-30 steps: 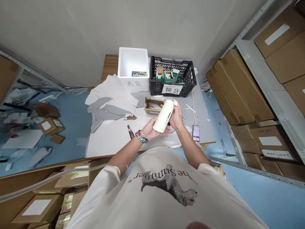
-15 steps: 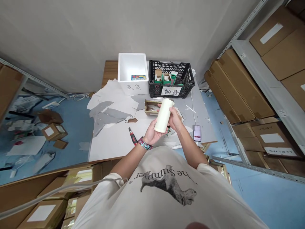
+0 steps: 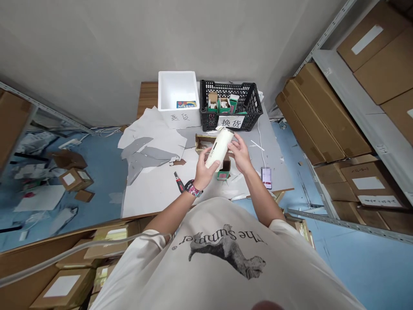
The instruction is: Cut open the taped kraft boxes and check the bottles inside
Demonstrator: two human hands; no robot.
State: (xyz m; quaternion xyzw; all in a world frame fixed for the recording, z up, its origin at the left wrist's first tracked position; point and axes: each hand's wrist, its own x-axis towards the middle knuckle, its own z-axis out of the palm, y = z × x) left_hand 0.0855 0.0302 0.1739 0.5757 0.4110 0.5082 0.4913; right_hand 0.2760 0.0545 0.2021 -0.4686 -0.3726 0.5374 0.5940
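Over the middle of the table I hold a cream-white bottle (image 3: 220, 147), tilted with its top away from me and to the right. Dark lettering and a dark mark show on its side. My left hand (image 3: 204, 172) wraps around the lower end. My right hand (image 3: 239, 154) has its fingers on the upper right side near the top. Beneath the bottle stands a small green box (image 3: 223, 176), its upper part dark and open. An open brown carton (image 3: 200, 142) lies just behind, partly covered by the bottle and left hand.
A white foam box (image 3: 180, 118) and a black crate (image 3: 251, 125) with small green boxes stand at the back. A red-black utility knife (image 3: 179, 183) lies left, near torn grey wrapping (image 3: 155, 157). A phone (image 3: 266, 177) with a cable lies right. Shelves of cartons (image 3: 325, 137) flank the table.
The bottle has turned about its length, so lettering and a dark mark now face me. My left hand has shifted to its lower left side, and the green box beneath has come into view.
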